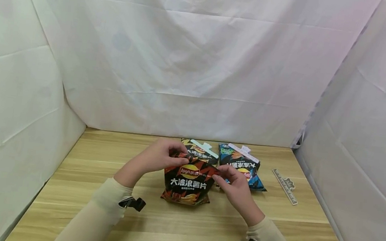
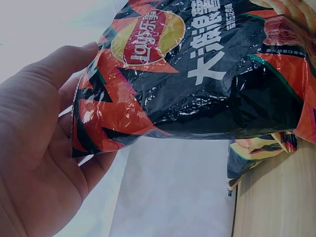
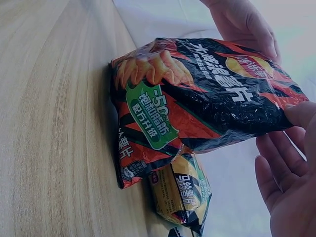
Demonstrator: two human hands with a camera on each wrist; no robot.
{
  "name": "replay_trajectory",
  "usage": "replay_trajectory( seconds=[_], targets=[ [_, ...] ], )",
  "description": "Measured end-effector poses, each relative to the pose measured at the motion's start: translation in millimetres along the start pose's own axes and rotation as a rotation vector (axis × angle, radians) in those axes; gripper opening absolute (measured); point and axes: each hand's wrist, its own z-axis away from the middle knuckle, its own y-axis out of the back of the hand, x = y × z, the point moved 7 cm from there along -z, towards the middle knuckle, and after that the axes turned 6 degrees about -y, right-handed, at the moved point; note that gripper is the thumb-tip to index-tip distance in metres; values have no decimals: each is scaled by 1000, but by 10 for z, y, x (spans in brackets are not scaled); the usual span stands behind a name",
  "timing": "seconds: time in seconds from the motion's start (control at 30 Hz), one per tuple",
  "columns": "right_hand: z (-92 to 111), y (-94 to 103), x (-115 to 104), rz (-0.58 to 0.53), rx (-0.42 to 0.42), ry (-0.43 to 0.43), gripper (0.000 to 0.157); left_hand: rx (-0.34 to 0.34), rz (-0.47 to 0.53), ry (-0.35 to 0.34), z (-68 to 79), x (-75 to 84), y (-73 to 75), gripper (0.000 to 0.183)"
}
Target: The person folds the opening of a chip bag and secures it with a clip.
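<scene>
A red and black bag of chips point(image 1: 189, 182) stands upright on the table, its front facing me. My left hand point(image 1: 161, 157) pinches the bag's top edge at the left, thumb in front and fingers behind. At the top right corner my right hand point(image 1: 236, 190) pinches the same bag between thumb and fingers. In the left wrist view the left thumb lies on the front of the bag point(image 2: 197, 74) near its top seam. The right wrist view shows the bag's lower end point(image 3: 148, 113) by the wooden surface.
Behind stand a yellow and black chip bag point(image 1: 194, 149) with a white sealing clip point(image 1: 205, 148) and a blue chip bag point(image 1: 235, 160) with another white clip point(image 1: 244, 152). A loose grey-white clip point(image 1: 285, 187) lies at the right. White cloth point(image 1: 192, 64) encloses the wooden table point(image 1: 179, 235).
</scene>
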Motion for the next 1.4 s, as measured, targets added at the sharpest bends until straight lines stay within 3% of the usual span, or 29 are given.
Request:
replay_trajectory(
  seconds=[0.5,0.97,1.4],
  targets=[
    [-35,6,-62,17,35,70,8,5,-157,-22,-80,42,-1,12],
    [-67,23,-53,47,85,51,6,13,-76,0,-71,-17,9,8],
    [-119,45,-61,34,63,17,13,0,-140,-67,-46,22,15,14]
  ],
)
